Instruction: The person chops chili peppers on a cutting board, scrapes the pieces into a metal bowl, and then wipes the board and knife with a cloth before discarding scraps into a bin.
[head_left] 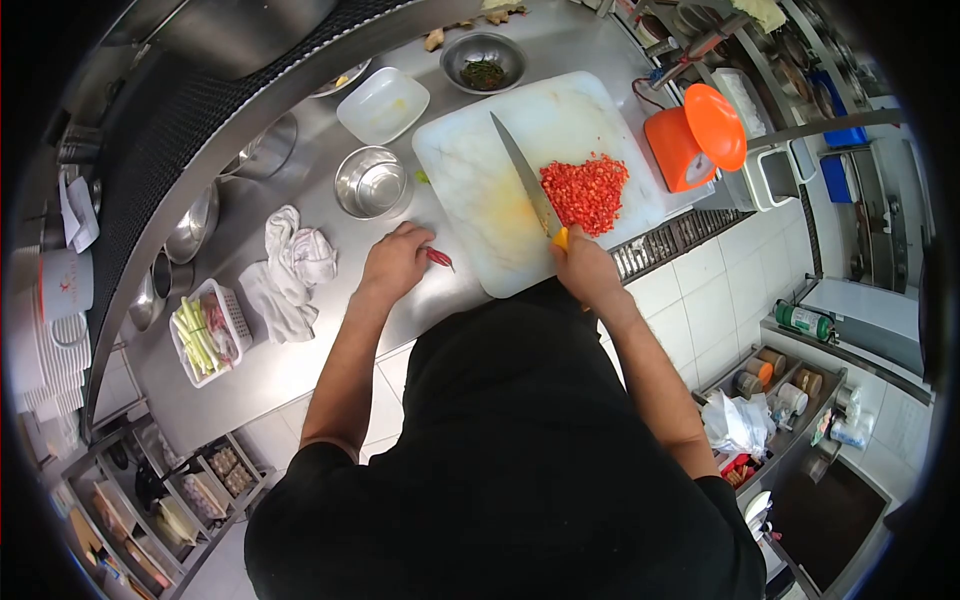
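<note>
My right hand (588, 268) is closed round the yellow handle of a large kitchen knife (520, 165). The blade lies over the white cutting board (465, 210), pointing away from me, along the left side of a heap of chopped red chili (588, 195). My left hand (397, 262) is closed at the steel counter, left of the board. Red chili peppers (440, 259) stick out from under its fingers; how many is hard to make out. Just beyond that hand stands a round steel bowl (370, 183).
A white plastic tub (384, 106) and a steel bowl with dark green bits (482, 63) stand behind. An orange scale (690, 140) is right of the board. At left lie a crumpled towel (290, 270) and a white basket of green stalks (238, 320).
</note>
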